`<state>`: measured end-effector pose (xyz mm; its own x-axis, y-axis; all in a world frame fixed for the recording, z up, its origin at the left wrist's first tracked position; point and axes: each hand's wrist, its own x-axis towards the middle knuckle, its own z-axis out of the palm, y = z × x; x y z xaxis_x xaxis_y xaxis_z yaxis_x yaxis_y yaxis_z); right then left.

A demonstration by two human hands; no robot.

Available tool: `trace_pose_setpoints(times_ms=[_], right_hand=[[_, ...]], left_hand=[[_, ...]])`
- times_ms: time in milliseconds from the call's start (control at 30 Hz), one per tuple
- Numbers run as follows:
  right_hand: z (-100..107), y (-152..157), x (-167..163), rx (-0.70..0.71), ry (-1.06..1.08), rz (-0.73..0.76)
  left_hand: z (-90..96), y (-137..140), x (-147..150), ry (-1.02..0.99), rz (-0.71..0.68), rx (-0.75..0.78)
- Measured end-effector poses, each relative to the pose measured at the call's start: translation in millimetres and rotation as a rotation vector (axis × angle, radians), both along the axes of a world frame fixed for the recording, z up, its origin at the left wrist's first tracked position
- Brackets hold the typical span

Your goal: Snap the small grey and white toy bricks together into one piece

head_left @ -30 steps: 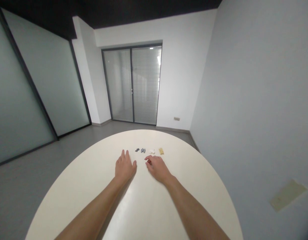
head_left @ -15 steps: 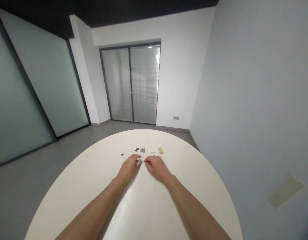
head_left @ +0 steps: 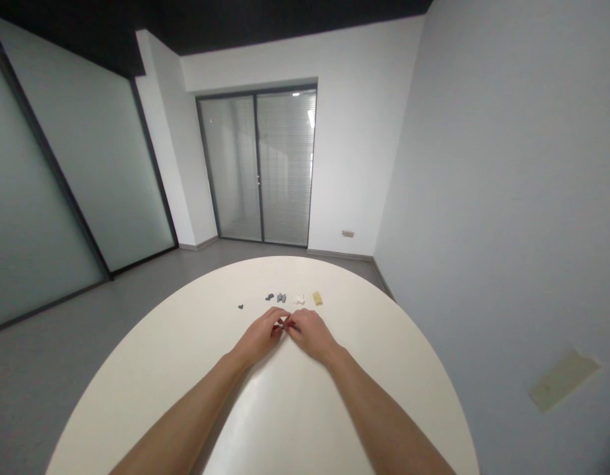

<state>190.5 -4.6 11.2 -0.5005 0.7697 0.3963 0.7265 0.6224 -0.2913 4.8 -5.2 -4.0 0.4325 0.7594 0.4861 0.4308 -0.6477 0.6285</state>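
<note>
My left hand and my right hand meet fingertip to fingertip just above the round white table. The fingers of both are curled and pinched together around something too small to make out. Beyond my fingertips lies a row of little pieces: dark grey pieces, blue-grey pieces, white pieces and yellow pieces. One lone dark piece sits off to the left of the row.
The round white table fills the foreground, its curved edge all round. A white wall stands close on the right, with tape on it. Glass doors and frosted panels are farther off.
My left hand has moved right, so its fingertips now reach those of my right hand, closing the gap between them. The pieces in the row stay where they lay.
</note>
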Motion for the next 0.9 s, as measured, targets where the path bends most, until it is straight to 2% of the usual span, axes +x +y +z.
trace_pose_setpoints(times_ms=[233, 533, 900], right_hand=[[-1, -1, 0, -0.001, 0.049, -0.003], [0, -5, -1, -0.011, 0.178, -0.034], [3, -5, -2, 0.006, 0.242, -0.001]], left_hand=[[6.3, -6, 1, -0.011, -0.009, -0.054], [7.6, -7, -5, 0.146, 0.235, -0.018], [15.1, -9, -6, 0.157, 0.295, -0.006]])
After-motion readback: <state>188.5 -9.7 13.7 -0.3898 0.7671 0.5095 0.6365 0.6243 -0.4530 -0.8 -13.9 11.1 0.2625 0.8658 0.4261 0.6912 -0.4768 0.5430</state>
